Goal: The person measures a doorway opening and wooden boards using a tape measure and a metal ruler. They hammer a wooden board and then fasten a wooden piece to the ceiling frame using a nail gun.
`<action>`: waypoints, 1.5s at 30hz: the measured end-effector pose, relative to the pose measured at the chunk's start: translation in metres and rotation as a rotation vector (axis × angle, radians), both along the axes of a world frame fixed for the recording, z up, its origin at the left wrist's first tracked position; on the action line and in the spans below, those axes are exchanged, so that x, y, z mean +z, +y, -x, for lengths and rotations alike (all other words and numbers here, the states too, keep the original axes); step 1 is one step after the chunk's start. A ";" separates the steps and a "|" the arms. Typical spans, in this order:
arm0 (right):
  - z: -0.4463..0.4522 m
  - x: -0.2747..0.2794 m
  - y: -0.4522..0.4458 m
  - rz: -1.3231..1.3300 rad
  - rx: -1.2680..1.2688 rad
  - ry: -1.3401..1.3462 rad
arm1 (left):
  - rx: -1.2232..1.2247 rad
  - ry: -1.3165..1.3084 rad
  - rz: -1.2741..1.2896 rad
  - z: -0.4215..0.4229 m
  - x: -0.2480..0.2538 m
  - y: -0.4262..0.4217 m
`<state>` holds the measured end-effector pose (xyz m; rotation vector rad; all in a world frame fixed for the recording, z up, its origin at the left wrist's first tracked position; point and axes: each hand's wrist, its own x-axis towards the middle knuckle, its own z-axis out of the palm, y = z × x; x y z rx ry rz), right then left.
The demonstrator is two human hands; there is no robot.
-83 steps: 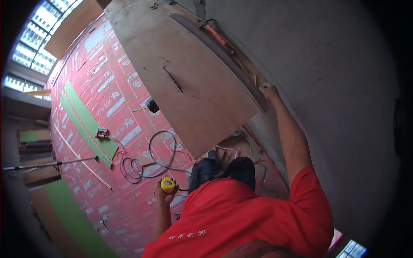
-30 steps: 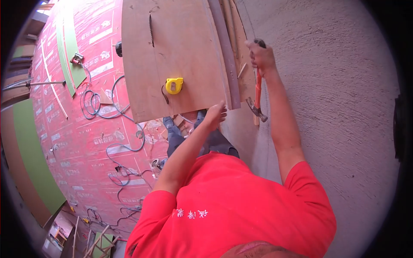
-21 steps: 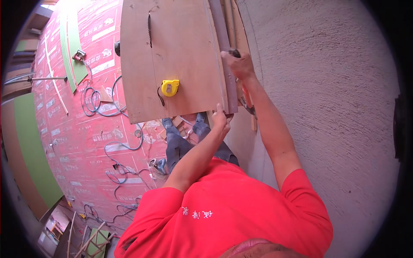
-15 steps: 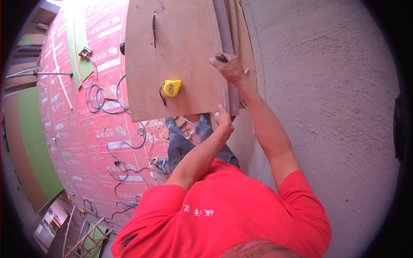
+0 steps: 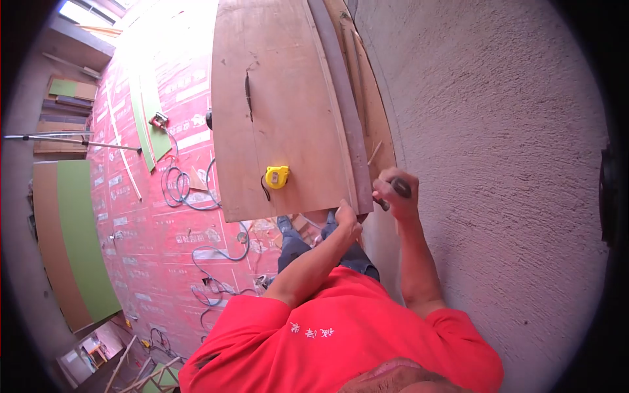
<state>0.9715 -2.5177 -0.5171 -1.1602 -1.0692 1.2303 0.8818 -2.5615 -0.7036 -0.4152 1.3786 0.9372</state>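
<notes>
A large wooden board (image 5: 295,118) lies in front of me, long edges pointing away. On it rest a yellow tape measure (image 5: 277,177) and a thin dark pencil-like tool (image 5: 248,92). My left hand (image 5: 349,221) is closed on a narrow wood strip (image 5: 342,157) at the board's near right corner, thumb on top. Just right of the board, my right hand (image 5: 400,190) is wrapped round a dark-handled tool (image 5: 401,188). The handle's end points up towards me; the tool's working end is mostly hidden, so its kind is unclear.
A rough grey wall (image 5: 498,150) rises close on my right. Red printed sheeting (image 5: 157,262) covers the floor at left, with blue hoses (image 5: 216,259), a power tool (image 5: 158,120) and green strips (image 5: 144,124). Green and brown panels (image 5: 78,242) lean further left.
My right hand has drawn back towards me and right, off the board's edge, with the dark-handled tool. The left hand stays at the corner. The view has shifted.
</notes>
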 end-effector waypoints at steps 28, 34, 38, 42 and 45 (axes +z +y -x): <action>0.010 -0.013 0.027 0.199 -0.570 0.550 | -0.010 -1.008 -0.886 0.208 0.179 0.034; 0.019 0.042 -0.069 0.564 -0.181 0.996 | -0.094 -0.744 -0.974 0.224 0.171 0.065; 0.041 -0.025 -0.051 0.678 0.149 1.105 | -0.119 -0.919 -0.830 0.240 0.160 0.091; 0.045 -0.100 0.002 0.826 0.103 0.937 | -0.360 -0.695 -0.749 0.241 0.124 0.115; 0.101 -0.020 -0.005 0.662 -0.061 0.368 | -0.419 -0.536 -0.849 0.246 0.110 0.137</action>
